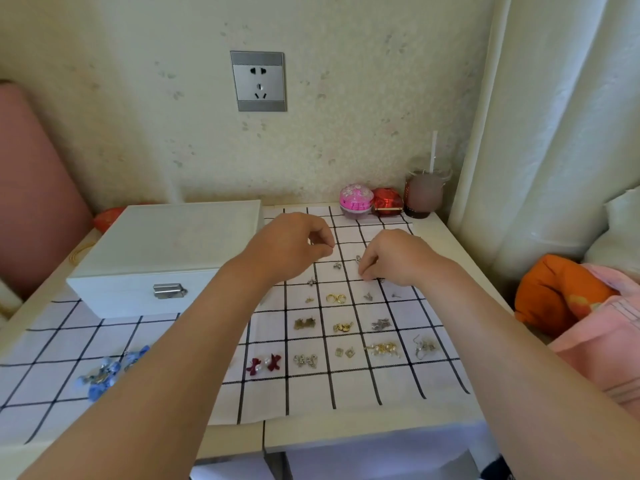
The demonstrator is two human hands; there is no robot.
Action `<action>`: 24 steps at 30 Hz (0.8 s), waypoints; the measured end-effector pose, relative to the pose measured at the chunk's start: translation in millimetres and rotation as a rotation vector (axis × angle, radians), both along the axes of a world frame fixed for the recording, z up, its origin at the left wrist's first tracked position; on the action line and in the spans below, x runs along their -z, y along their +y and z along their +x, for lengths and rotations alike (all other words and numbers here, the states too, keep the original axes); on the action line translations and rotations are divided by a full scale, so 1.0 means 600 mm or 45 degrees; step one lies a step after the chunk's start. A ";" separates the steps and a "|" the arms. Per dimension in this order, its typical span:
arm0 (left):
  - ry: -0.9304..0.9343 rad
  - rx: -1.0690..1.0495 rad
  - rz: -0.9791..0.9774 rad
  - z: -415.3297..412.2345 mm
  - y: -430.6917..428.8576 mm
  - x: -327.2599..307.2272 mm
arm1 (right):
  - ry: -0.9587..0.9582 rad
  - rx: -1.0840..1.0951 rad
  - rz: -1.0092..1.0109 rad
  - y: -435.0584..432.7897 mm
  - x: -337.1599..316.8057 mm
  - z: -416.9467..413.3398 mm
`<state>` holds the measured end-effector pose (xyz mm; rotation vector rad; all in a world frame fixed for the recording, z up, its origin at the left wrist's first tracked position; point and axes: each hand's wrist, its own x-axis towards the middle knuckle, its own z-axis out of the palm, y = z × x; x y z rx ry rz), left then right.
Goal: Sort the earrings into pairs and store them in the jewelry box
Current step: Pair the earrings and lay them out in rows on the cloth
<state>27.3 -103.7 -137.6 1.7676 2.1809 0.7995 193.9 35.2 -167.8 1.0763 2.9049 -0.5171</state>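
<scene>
Small gold and silver earrings (336, 298) are lying mostly paired up in squares of the white black-checked cloth (346, 386), on the pale surface (437, 233). The white rectangular jewelry box with metal clasp (166, 244) is sitting closed on the left. The left hand (294, 247) is hovering, fingers curled, thumb meeting forefinger; can't tell if it's holding anything. The right hand (394, 259) is curling its fingertips down by a tiny silver stud (358, 259); grip unclear. Risk: the stud slipping from a weak pinch, or forearms sweeping the sorted pairs together.
</scene>
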 end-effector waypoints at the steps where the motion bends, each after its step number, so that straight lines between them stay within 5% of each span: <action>1: -0.010 -0.004 0.002 -0.005 -0.004 0.000 | -0.009 0.005 0.013 0.000 0.000 -0.002; 5: -0.025 -0.037 0.056 -0.018 -0.030 -0.002 | -0.010 -0.007 0.038 -0.009 -0.003 -0.011; 11: -0.003 -0.077 0.206 -0.033 -0.102 -0.007 | 0.342 -0.114 -0.275 -0.075 -0.026 -0.047; 18: 0.021 -0.095 0.271 -0.070 -0.191 -0.007 | 0.269 -0.333 -0.385 -0.192 -0.025 -0.089; 24: -0.134 -0.113 0.220 -0.096 -0.242 0.003 | 0.197 -0.362 -0.226 -0.233 -0.005 -0.113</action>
